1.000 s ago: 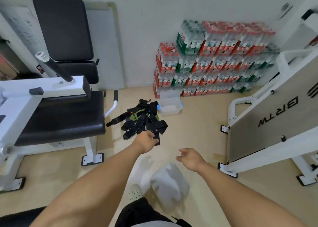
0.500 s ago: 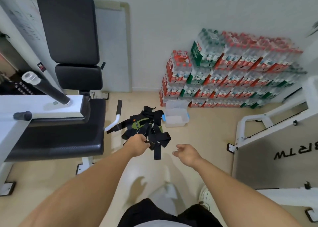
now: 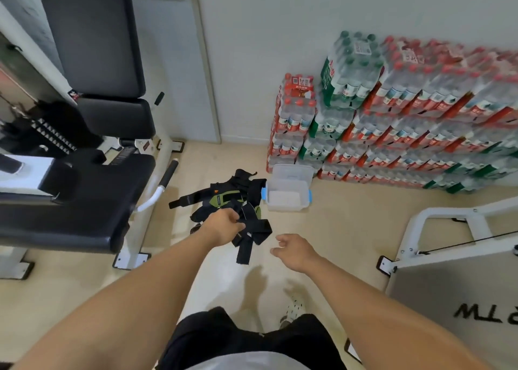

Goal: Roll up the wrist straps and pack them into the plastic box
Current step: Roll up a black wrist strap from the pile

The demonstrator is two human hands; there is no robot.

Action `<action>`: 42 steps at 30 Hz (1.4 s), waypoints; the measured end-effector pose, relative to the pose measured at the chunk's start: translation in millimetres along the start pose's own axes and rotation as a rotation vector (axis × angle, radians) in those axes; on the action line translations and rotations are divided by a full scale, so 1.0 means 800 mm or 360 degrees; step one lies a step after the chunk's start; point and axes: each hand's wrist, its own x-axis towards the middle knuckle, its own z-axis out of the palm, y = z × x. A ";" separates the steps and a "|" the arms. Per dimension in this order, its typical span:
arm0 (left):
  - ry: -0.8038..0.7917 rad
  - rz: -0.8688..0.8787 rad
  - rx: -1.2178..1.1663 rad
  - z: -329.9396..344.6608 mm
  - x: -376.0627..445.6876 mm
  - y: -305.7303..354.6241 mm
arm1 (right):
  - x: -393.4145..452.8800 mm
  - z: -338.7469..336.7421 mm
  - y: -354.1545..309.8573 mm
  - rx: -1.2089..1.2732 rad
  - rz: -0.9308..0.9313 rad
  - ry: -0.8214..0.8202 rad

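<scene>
Softly, the left hand [image 3: 224, 225] pinches one floppy black wrist strap [image 3: 249, 233] from the floor pile, right hand [image 3: 294, 250] loose and empty; grab its end to roll.

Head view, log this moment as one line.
left hand: grips black strap | right hand: open | strap pile: floor | plastic box: open
</scene>
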 end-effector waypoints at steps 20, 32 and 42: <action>-0.0028 -0.0106 -0.0018 -0.012 0.118 0.050 | 0.135 -0.084 -0.030 0.0080 0.0042 -0.0095; -0.0378 0.0009 0.0331 -0.019 0.264 -0.120 | 0.340 0.062 -0.096 0.0184 0.0268 -0.0174; -0.0285 0.0090 0.0314 0.120 0.447 -0.263 | 0.618 0.230 0.041 -0.0054 0.0325 -0.0260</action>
